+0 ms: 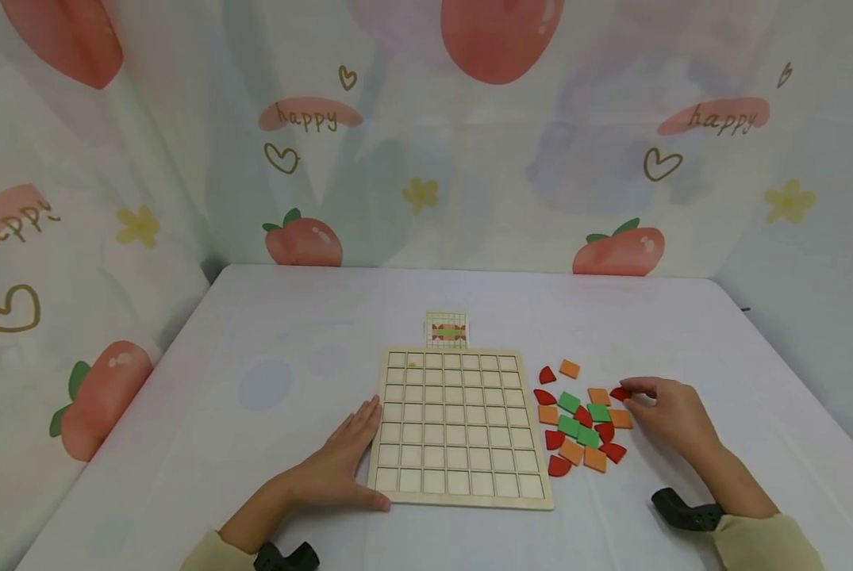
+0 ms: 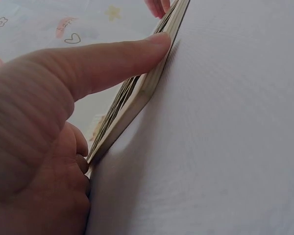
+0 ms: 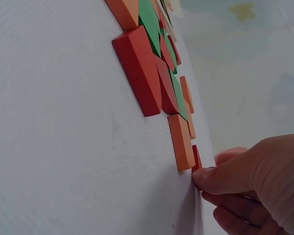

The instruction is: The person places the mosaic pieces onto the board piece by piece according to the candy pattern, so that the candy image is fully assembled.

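Observation:
A wooden grid board (image 1: 462, 501) with square cells lies flat on the table. My left hand (image 1: 333, 468) rests at its lower left corner, fingers straight along the left side and thumb at the near edge; the left wrist view shows the thumb (image 2: 122, 61) against the wooden rim. To the right of the board, my right hand (image 1: 672, 416) pinches a red quarter-round tile (image 1: 620, 393) between thumb and fingertips, at the right edge of a loose group of tiles. Close by that hand is an orange square tile (image 3: 181, 142).
Several green square tiles (image 1: 588, 437), orange tiles (image 1: 571, 452) and red rounded tiles (image 1: 559, 466) lie beside the board's right edge. A small pattern card (image 1: 447, 329) touches the board's far edge. A patterned curtain (image 1: 426, 135) stands behind the white table (image 1: 312, 309).

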Available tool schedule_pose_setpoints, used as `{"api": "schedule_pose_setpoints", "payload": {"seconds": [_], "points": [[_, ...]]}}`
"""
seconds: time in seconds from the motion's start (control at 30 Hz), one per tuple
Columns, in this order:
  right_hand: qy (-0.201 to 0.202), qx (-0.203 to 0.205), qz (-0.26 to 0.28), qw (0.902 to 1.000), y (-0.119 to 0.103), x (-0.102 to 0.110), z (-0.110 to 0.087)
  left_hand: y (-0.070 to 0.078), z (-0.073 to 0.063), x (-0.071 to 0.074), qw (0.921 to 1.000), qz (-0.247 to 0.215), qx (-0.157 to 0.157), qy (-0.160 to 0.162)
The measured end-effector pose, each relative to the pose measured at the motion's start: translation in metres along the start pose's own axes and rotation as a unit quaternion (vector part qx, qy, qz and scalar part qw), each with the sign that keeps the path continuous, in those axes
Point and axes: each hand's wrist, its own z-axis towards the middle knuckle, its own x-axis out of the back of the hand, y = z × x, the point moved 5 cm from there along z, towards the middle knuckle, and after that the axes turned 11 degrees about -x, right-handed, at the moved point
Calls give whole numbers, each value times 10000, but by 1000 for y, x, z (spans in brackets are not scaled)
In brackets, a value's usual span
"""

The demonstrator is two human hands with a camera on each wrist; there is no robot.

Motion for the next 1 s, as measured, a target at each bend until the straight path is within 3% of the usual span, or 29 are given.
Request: {"api": "schedule_pose_setpoints", "payload": {"seconds": [0.6,1.0], "points": [[-600,756,-22,9953,2,8,10,0,1,1,9999,105,68,-16],[-819,685,53,9943,6,9,16,0,0,1,10000,6,27,14]]}}
